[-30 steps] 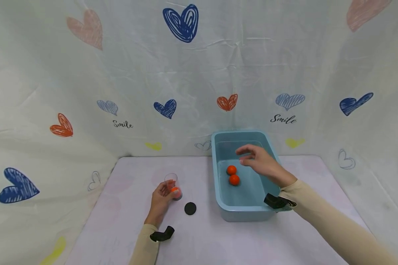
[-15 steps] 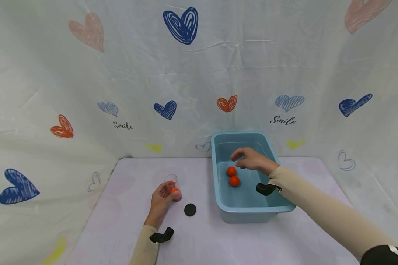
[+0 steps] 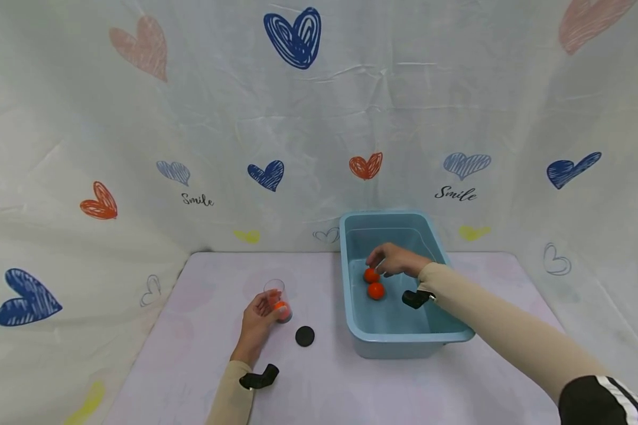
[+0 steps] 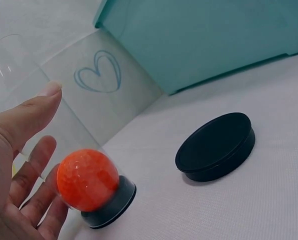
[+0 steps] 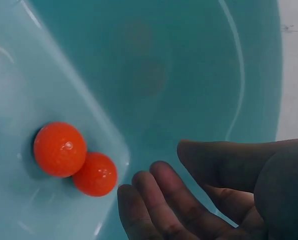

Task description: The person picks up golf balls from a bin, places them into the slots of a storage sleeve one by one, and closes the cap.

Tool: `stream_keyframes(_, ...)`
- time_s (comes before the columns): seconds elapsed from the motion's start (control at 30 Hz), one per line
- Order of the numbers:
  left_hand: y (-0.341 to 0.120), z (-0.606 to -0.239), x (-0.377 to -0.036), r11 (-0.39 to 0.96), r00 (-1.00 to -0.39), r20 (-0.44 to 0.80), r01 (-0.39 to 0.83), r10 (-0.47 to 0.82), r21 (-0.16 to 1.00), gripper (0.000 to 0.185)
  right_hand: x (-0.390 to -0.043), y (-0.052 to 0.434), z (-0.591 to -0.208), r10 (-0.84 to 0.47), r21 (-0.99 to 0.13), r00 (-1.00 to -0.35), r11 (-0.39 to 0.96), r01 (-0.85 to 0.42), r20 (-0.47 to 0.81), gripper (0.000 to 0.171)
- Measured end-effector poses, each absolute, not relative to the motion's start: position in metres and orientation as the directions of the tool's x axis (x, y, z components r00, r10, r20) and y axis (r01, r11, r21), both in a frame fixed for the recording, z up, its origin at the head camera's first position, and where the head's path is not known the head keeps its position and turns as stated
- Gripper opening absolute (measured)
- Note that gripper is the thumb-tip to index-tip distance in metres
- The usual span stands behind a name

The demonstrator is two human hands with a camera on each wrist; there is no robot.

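In the head view my left hand (image 3: 256, 323) holds a clear plastic tube (image 3: 274, 285) on the table, fingers and thumb around it. The left wrist view shows one orange dimpled golf ball (image 4: 88, 180) at the tube's bottom, above its black base (image 4: 111, 205). Inside the light blue bin (image 3: 393, 349), my right hand (image 3: 397, 261) hovers with loosely bent fingers near the far orange ball (image 3: 371, 275); a second orange ball (image 3: 376, 290) touches that one. From the right wrist camera, thumb and fingers are spread apart with nothing between them.
A round black cap (image 3: 305, 336) lies flat on the table between the tube and the bin. Behind the table hangs a white curtain (image 3: 308, 118) printed with hearts. The bin's walls stand around my right hand.
My right hand has moved left and lower into the bin, closer to the far ball. The left hand and the tube have stayed in place.
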State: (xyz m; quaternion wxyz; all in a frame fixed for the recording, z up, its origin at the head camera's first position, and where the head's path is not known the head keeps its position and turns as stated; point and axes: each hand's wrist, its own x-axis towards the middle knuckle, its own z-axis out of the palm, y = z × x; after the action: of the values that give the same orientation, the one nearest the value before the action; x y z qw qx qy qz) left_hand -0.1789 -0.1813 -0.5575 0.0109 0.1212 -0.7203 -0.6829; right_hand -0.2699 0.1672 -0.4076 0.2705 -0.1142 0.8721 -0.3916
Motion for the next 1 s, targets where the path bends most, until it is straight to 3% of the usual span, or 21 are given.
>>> stream_keyframes(0.43,-0.184,-0.561,-0.180,0.039,-0.977,-0.104,-0.113,-0.184,0.993,0.054,-0.272,0.165,-0.430,-0.368,-0.669,-0.819,0.742,0.026,-0.440,0.034)
stream_keyframes(1.0,-0.183,-0.559,-0.178,0.045,-0.974,-0.127,-0.137,-0.186,0.990,0.053,-0.269,0.154,-0.445,-0.291,-0.542,-0.839,0.841,0.005,-0.460,0.038)
